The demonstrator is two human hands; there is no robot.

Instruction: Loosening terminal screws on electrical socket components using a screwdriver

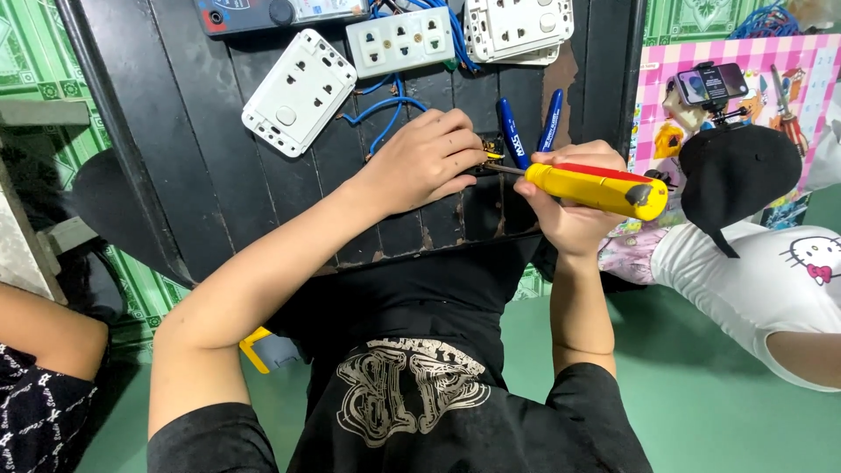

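Observation: the right hand [569, 206] is clenched around a yellow-and-red screwdriver [596, 188], fingers fully wrapped on the handle. The shaft runs toward nine o'clock and meets a small brass-and-black part [489, 151] held by the left hand [420, 162]. The left fingers [460, 144] are curled and pinched close on that part; most of it is hidden under the fingertips, so its exact form cannot be told. The part sits near the middle of the dark wooden counter [210, 158], at about three o'clock of the left hand.

Surroundings: blue-handled pliers [530, 127] lie just beside the work at twelve o'clock. Three white socket plates [298, 92] lie further up, joined by blue wire [385, 105]. Another person in a white shirt [762, 280] sits at three o'clock, clear of the work.

Assessment: the step in hand appears to be turning a small terminal screw. Done well, it calls for the tip seated squarely in the slot, the shaft kept in line with the screw, steady inward pressure, and the left fingertips kept off the blade's path in case it slips.
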